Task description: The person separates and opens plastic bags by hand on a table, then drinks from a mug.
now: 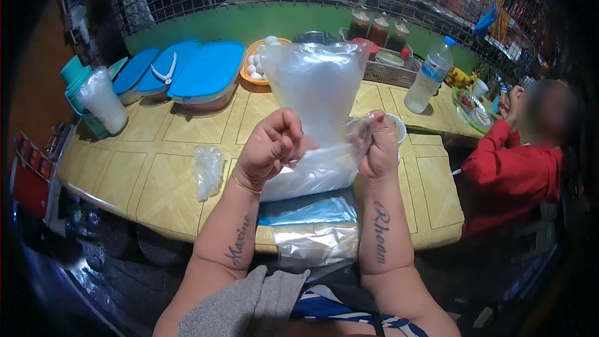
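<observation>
Yellow, tile-patterned tabletop (156, 196) is spreading out before us, a green ledge (237, 25) and wire mesh running behind it. To our right a person in a red top (515, 168) is sitting beside the table, raising their hands. A large clear plastic bag (315, 81) is standing puffed up on the table, just beyond and between our hands, while flattened plastic bags (318, 228) are lying in front of it at the near edge. Blue-lidded containers (209, 68) are sitting at the back left, and a teal pitcher (73, 84) is standing further left with a bundle of clear plastic (104, 103) leaning against it. On the right, a blue-capped water bottle (428, 78) is standing near a basket (390, 73) of sauce bottles (377, 30). White eggs (254, 68) are filling an orange basket (257, 82) behind the big bag's left side. Our right hand (379, 150) is closing thumb against fingers, pinching clear plastic film (357, 126). Our left hand (269, 146) is curling its fingers near the bag; we cannot tell whether it is gripping anything. Left of it, a small clear plastic packet (209, 173) is lying on the tabletop.
</observation>
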A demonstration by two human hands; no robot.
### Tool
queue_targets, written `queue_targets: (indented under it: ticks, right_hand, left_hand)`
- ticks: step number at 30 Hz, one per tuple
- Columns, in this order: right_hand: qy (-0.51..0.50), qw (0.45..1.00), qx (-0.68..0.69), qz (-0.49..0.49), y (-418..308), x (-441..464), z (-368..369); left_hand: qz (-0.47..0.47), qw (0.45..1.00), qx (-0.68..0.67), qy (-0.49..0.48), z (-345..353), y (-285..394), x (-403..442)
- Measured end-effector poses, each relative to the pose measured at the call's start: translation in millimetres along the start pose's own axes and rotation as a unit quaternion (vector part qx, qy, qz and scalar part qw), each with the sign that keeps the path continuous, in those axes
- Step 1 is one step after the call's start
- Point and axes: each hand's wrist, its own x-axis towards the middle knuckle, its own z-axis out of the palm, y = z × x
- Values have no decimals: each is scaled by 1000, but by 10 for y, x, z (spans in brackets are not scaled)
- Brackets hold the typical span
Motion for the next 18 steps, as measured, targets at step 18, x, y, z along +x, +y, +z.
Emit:
queue_targets:
  ticks: [18]
  right_hand:
    - [-237, 948, 195, 86, -689, 1097, 576]
  left_hand:
    - [-48, 960, 72, 265, 69, 936, 886]
